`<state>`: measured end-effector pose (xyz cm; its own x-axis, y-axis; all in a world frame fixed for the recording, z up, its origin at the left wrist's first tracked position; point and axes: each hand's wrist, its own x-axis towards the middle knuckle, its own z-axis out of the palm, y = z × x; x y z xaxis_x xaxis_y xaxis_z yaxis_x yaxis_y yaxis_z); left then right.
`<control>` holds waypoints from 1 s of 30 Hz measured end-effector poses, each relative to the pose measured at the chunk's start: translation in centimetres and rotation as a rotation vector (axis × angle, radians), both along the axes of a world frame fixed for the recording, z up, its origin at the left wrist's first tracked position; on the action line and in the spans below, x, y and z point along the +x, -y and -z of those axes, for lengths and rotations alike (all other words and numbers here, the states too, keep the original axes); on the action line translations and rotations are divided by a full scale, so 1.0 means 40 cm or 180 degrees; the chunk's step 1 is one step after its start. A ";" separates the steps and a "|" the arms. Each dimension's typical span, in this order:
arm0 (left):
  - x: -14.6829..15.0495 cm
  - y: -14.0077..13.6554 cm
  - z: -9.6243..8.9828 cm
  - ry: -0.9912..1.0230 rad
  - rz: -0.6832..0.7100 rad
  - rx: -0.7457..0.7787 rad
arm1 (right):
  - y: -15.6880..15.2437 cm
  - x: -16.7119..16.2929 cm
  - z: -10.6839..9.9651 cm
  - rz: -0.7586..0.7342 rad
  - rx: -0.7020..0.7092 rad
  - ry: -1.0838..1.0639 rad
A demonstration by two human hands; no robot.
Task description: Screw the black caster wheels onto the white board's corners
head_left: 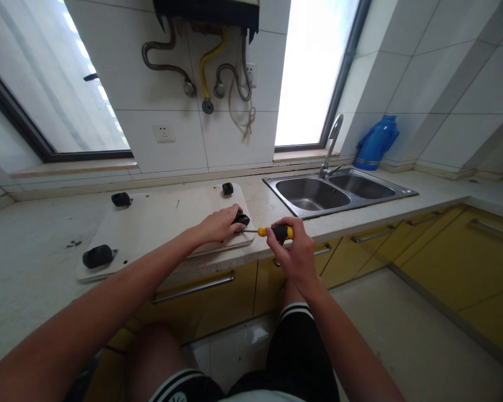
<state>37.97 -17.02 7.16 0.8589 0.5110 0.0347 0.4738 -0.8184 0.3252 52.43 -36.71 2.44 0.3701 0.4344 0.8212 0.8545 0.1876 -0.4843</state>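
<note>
A white panel with rounded corners lies on the counter, with black caster wheels at its corners. My left hand is closed around the caster at the near right corner. In my right hand is a yellow and black screwdriver, held nearly level and pointing left. Its thin shaft reaches the base of that caster; the exact contact point is too small to make out. Other casters stand at the far right corner, the far left and the near left.
To the right, a double steel sink with a tap is set into the counter. A blue object leans by the wall behind it. Yellow drawers with metal handles are below; pipes hang from a wall unit.
</note>
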 end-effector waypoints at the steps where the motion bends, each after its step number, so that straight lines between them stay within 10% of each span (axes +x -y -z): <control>1: 0.001 0.000 0.000 -0.0003 -0.0004 0.0021 | -0.005 0.001 -0.007 -0.0027 -0.0032 0.0008; 21: -0.037 -0.011 0.018 0.0452 0.0064 -0.0058 | -0.107 0.020 -0.190 -0.0047 -0.1331 0.0886; 26: -0.180 -0.086 -0.023 0.0942 -0.0410 0.0036 | -0.113 0.027 -0.200 -0.0009 -0.1447 0.1033; 30: -0.409 -0.202 -0.083 0.1156 -0.1627 0.0455 | -0.117 0.054 -0.195 -0.0091 -0.1415 0.0905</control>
